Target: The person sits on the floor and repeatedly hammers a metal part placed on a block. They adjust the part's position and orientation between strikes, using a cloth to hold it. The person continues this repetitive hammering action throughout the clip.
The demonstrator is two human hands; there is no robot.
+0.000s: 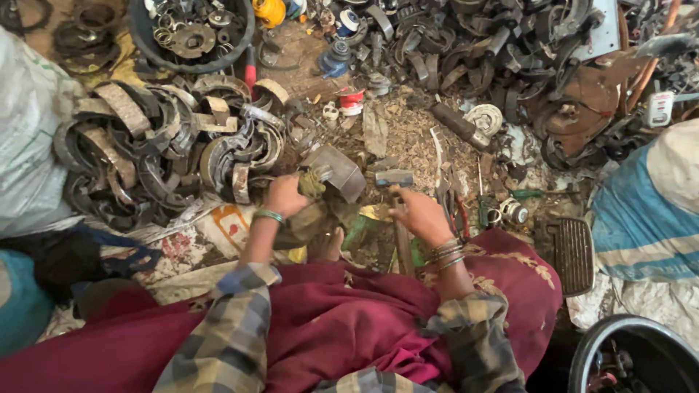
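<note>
In the head view, a curved metal brake shoe point(331, 175) is held on edge by the left hand point(284, 195), just in front of the person's knees. The fingers of this hand are closed around its lower end, it seems together with a bit of greenish cloth, so that the piece is kept steady and its broad grey face is turned up toward the tool. A hammer point(397, 211) is gripped by the right hand point(419, 215); the fingers are wrapped tightly around the wooden handle, and the grey metal head is kept just beside the shoe, near its right end, not clearly touching it. The handle is held close to the head, probably so that short and controlled blows can be given. Green bangles are worn on both wrists, and the lap is covered by a dark red cloth point(342, 327). To the left, a pile of worn brake shoes point(160, 145) is laid within easy reach of the left hand. A black tub point(191, 33) filled with rings and small round parts is placed farther away, and a second heap of scrap point(495, 44) is spread at the upper right.
</note>
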